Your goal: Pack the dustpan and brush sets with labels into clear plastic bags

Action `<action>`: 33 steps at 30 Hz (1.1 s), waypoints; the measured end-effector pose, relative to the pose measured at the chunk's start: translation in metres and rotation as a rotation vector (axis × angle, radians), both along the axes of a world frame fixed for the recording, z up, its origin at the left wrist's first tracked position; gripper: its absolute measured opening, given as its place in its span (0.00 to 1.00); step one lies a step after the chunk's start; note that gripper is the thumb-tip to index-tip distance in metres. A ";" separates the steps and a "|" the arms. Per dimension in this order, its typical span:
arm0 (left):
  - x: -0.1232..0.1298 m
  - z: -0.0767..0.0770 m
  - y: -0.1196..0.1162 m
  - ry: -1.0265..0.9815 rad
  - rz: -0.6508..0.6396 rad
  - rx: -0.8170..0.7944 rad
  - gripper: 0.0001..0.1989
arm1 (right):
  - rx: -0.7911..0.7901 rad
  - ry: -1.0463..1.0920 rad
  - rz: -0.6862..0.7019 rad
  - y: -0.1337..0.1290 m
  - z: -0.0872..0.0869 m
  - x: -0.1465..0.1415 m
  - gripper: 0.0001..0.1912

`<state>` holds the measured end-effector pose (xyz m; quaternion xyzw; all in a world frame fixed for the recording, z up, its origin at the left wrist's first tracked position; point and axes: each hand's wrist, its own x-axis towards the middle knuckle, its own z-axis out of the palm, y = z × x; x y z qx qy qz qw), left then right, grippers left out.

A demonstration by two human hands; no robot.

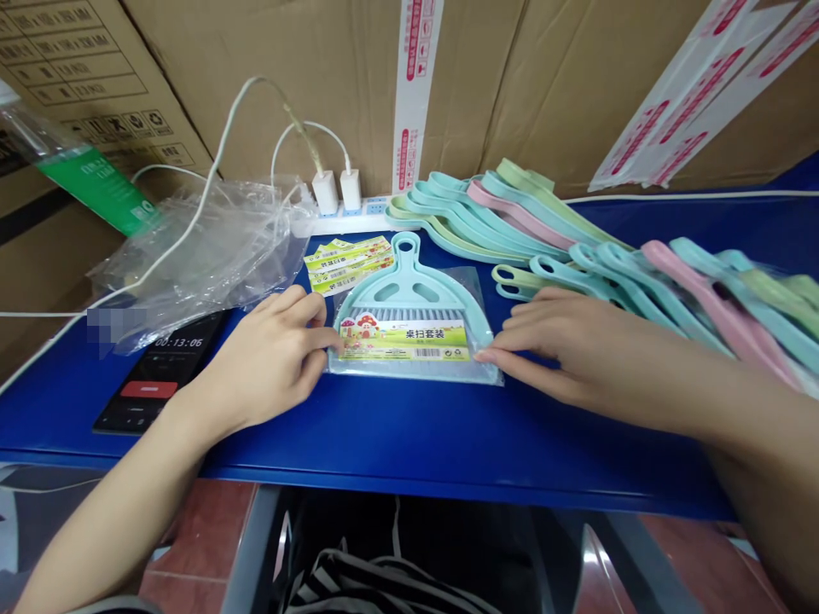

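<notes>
A light-blue dustpan and brush set (409,294) lies flat in front of me inside a clear plastic bag (473,281). A green and yellow printed card (405,340) with mushroom pictures covers part of the bristles. My left hand (275,358) is closed, its fingertips pinching the bag's left edge beside the card. On the other side, my right hand (556,350) pinches the bag's right edge near its lower corner. The dustpan's looped handle points away from me and sticks out past the bag.
Brush handles (691,298) and dustpans (473,213) in blue, green and pink are piled at the right and back. Spare cards (345,260), loose plastic bags (211,239), a phone (157,375), a bottle (90,170) and a power strip (345,220) stand left and behind. Cardboard boxes (320,51) back the table.
</notes>
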<state>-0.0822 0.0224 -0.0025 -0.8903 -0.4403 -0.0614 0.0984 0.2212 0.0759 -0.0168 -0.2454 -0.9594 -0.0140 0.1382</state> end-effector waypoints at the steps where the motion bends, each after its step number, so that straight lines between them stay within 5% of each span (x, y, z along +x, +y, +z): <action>1: 0.003 -0.002 -0.001 0.021 0.010 0.035 0.17 | -0.023 -0.015 0.024 -0.001 0.001 -0.003 0.25; 11: 0.022 -0.016 -0.003 0.086 -0.121 0.297 0.14 | 0.301 0.047 0.093 -0.006 -0.007 -0.023 0.18; 18: 0.029 -0.017 -0.008 0.088 -0.211 0.243 0.14 | 0.274 0.043 0.128 -0.013 -0.013 -0.032 0.14; 33: 0.032 -0.019 -0.005 0.096 -0.149 0.128 0.16 | 0.182 0.030 0.131 -0.008 -0.018 -0.035 0.13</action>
